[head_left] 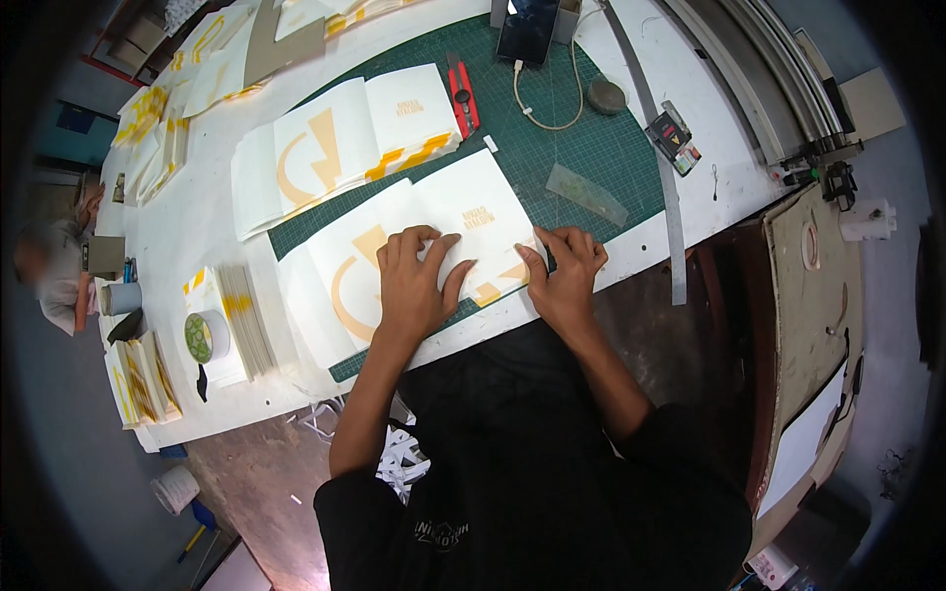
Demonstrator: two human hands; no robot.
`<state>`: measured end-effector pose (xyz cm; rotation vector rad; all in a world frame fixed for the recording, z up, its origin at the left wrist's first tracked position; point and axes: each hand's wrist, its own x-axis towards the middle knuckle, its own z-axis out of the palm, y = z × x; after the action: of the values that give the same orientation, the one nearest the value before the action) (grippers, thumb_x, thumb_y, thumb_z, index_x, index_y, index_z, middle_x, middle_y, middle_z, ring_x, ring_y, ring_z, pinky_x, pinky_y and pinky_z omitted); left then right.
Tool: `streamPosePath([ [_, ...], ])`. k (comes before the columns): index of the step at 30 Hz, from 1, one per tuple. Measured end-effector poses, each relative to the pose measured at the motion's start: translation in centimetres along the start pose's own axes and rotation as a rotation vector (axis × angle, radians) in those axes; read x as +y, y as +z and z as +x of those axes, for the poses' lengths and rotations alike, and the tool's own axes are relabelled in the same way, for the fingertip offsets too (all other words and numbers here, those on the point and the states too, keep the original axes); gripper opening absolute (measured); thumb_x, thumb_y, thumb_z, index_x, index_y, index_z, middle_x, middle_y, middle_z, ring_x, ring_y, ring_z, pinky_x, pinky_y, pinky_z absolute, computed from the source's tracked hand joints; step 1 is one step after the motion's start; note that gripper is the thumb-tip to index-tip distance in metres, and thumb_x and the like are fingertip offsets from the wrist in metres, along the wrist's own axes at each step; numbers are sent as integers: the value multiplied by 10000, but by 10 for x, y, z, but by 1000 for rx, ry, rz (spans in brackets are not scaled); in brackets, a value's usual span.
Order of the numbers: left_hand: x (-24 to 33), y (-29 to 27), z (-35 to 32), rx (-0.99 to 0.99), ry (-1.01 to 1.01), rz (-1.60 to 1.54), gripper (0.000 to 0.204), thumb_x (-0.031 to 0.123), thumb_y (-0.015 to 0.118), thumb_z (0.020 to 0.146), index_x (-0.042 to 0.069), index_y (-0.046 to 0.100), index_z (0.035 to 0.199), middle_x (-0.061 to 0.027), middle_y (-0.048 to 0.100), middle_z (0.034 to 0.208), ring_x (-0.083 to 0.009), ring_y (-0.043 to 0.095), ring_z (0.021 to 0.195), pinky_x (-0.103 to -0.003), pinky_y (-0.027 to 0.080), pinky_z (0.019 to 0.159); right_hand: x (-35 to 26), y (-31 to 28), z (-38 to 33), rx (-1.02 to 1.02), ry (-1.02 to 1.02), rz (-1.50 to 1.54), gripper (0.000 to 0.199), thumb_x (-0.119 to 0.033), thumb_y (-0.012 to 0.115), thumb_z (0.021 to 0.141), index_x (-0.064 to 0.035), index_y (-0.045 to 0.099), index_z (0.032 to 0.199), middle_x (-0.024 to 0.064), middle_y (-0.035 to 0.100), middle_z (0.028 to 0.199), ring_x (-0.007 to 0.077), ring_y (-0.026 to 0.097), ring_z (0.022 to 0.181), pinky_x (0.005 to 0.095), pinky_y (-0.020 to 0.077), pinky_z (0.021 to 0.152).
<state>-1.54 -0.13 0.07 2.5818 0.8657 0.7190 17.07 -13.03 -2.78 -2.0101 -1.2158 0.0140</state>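
Note:
A white folded paper sheet [448, 197] with pale orange printing lies in front of me on a green cutting mat [631, 187]. My left hand [416, 281] rests on its middle, fingers bent and the thumb apart, fingertips touching the paper. At the sheet's right edge, my right hand [567, 276] has thumb and forefinger closed around the paper's border. A small yellow-orange patch shows at the near edge between my hands. Just beyond lies a stack of similar printed sheets [345, 138], with a red and black utility knife [461, 94] at its right end.
A metal ruler [675, 236] crosses the table's right side, near a clear plastic strip [586, 194], a round dark weight [606, 96] and a cabled phone [527, 34]. Left are a tape roll [205, 337] and folded bundles [246, 320]. Another person [64, 261] is at far left.

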Motion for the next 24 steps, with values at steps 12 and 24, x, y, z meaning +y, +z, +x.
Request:
streamPosePath([
  [12, 1, -1, 0, -18, -31, -18, 399, 236, 857, 860, 94, 728, 1210, -138, 612, 1179, -313, 581, 1066, -446, 435, 946, -6, 0, -4, 66, -46, -12, 323, -152, 840, 882, -17, 785, 1171, 74, 632, 1001, 253, 568, 1043, 512, 312, 980],
  [24, 0, 0, -1, -10, -30, -19, 400, 234, 863, 856, 93, 730, 1206, -144, 617, 1186, -308, 587, 1072, -449, 439, 947, -3, 2, -5, 59, -57, 16, 297, -121, 815, 888, -22, 765, 1163, 88, 663, 1070, 267, 588, 1080, 518, 323, 999],
])
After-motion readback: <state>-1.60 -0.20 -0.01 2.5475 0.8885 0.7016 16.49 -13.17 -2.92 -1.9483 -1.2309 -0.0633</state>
